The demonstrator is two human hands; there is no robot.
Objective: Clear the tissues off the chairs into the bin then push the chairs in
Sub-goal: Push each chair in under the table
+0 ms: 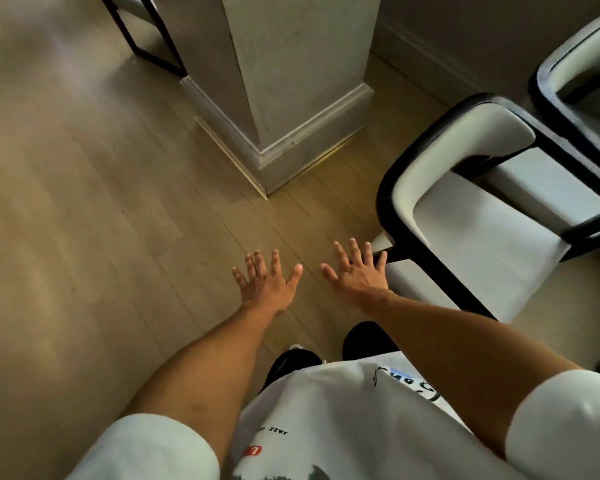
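My left hand (265, 284) and my right hand (355, 273) are stretched out in front of me over the wooden floor, fingers spread, holding nothing. A chair (492, 216) with a black frame and a white padded seat and back stands just right of my right hand, whose fingertips are close to its frame; I cannot tell if they touch. Its seat shows no tissue. A second chair (579, 67) of the same kind stands behind it at the upper right. No bin and no tissue are in view.
A grey square pillar (291, 98) with a skirting base rises from the floor straight ahead. Black metal legs of another piece of furniture (142, 36) show at the top left. Bare wooden floor (84, 220) spreads to the left. My dark shoes (326, 355) are below.
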